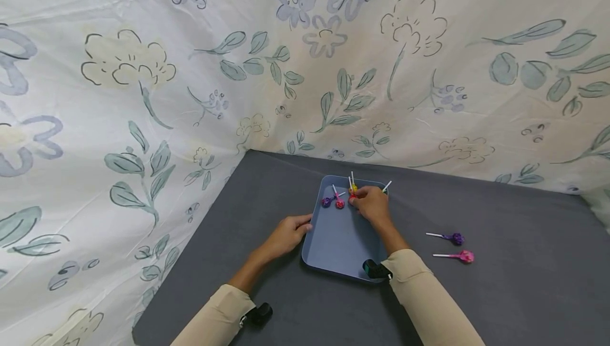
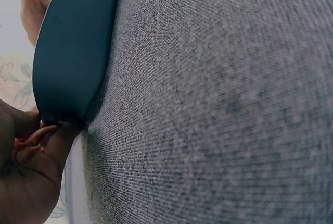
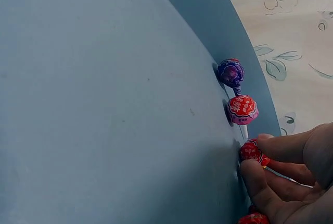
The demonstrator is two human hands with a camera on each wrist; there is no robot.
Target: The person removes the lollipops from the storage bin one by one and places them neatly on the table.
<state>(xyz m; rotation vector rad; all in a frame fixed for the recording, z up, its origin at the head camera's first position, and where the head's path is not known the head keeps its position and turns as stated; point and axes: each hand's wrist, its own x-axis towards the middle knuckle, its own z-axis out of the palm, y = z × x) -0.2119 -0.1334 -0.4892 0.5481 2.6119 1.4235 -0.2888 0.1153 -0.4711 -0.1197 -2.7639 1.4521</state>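
Observation:
My right hand pinches a red-wrapped lollipop between thumb and fingers, at the far end of a blue-grey tray. Left of it in the tray lie a purple lollipop and a pink-red lollipop. A yellow lollipop sits right behind the pinched one. Another white stick pokes out at the far right corner, its head mostly hidden by the hand. My left hand holds the tray's left side by thumb and fingers; the left wrist view shows them at the tray wall.
To the right of the tray, a purple lollipop and a pink lollipop lie on the dark grey cloth, sticks pointing left. Flower-printed fabric hangs behind and along the left side.

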